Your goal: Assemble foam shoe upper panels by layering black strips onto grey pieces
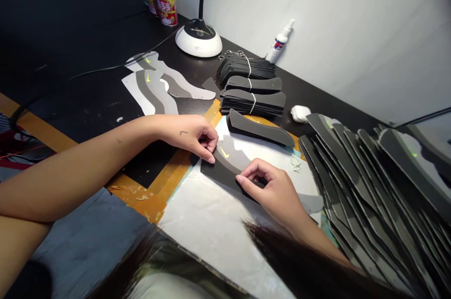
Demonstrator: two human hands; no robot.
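Note:
A light grey shoe upper piece (234,151) with a yellow swoosh lies on the white paper (197,205) in front of me. A dark grey strip (220,176) runs along its near edge. My left hand (192,134) is closed at the left end, thumb and fingers pinching where the strip meets the upper piece. Farther right, my right hand (273,191) pinches the same edge between thumb and forefinger. The fingers cover part of the strip. Just beyond the upper piece rests a loose stack of dark strips (260,130).
Overlapping upper pieces (366,186) crowd the right side. Behind are banded bundles of dark strips (252,101), a glue bottle (281,41), a white case (300,113) and a lamp base (199,40). More upper pieces (155,92) lie left; white rubber bands (296,164) lie on the paper.

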